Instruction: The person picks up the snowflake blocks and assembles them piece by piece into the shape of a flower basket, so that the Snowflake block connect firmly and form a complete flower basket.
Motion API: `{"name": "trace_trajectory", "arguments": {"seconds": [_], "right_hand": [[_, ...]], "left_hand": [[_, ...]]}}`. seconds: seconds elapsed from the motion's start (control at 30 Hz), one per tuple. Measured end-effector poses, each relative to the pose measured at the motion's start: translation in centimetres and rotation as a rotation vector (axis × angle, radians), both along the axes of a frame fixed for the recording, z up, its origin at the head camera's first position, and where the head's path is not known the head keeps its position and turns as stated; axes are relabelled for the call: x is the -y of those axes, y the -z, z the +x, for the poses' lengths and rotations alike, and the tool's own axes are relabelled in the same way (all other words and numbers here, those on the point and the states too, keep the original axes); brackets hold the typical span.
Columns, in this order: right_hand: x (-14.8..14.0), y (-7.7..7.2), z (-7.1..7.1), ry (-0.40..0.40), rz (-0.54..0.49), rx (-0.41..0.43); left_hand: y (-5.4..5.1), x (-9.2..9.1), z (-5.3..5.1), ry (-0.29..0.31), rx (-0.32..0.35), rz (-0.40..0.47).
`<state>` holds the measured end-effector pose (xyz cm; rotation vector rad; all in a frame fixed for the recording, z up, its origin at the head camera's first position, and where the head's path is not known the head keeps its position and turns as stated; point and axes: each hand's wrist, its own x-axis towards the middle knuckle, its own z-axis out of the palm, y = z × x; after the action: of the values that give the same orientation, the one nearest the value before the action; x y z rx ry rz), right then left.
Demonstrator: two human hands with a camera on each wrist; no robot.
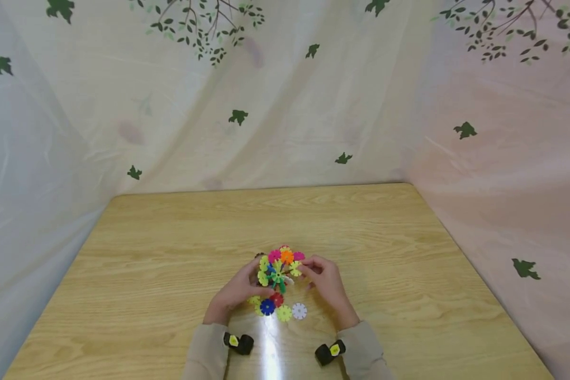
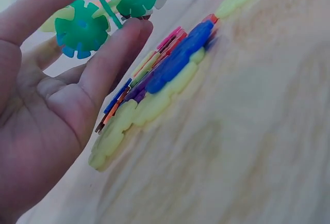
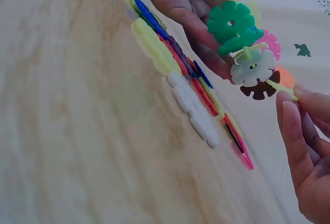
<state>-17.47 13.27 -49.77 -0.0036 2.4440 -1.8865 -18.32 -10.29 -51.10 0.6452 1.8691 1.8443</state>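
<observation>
Both hands hold up a cluster of joined, notched flower-shaped discs [image 1: 277, 275] in green, yellow, pink, orange and other colours. My left hand [image 1: 239, 289] grips its left side, with the thumb in front and the fingers curled behind; in the left wrist view green discs [image 2: 82, 29] show between that hand's [image 2: 56, 90] thumb and fingers. My right hand [image 1: 328, 282] pinches a yellow disc [image 1: 296, 268] at the cluster's right edge. In the right wrist view, the right hand's [image 3: 309, 152] thumb and finger pinch this yellow disc [image 3: 282, 89], beside a white disc [image 3: 253, 68] and a dark brown one.
Loose discs lie flat on the wooden table [image 1: 147, 285] below the cluster: blue [image 1: 267, 307], red [image 1: 277, 300], yellow [image 1: 284, 313] and white [image 1: 300, 311]. Black wrist cameras [image 1: 241, 343] sit at both cuffs. A leaf-printed curtain [image 1: 285, 84] stands behind and beside the table.
</observation>
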Motion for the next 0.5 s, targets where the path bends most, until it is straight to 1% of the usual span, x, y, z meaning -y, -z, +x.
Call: {"name": "trace_trajectory", "arguments": {"seconds": [0.13,0.23,0.5], "right_hand": [[0.13,0.05,-0.06,0.036,-0.036,-0.010],[0.14,0.02,-0.08,0.053,-0.055,-0.001],[0.16,0.06,-0.22,0.045,-0.039,0.017]], "left_hand": [[-0.14,0.03,0.03,0.031,-0.005,0.003],[-0.22,0.03,0.02,0.051,-0.017,0.012],[-0.09,0.15,-0.17,0.115,-0.019,0.043]]}}
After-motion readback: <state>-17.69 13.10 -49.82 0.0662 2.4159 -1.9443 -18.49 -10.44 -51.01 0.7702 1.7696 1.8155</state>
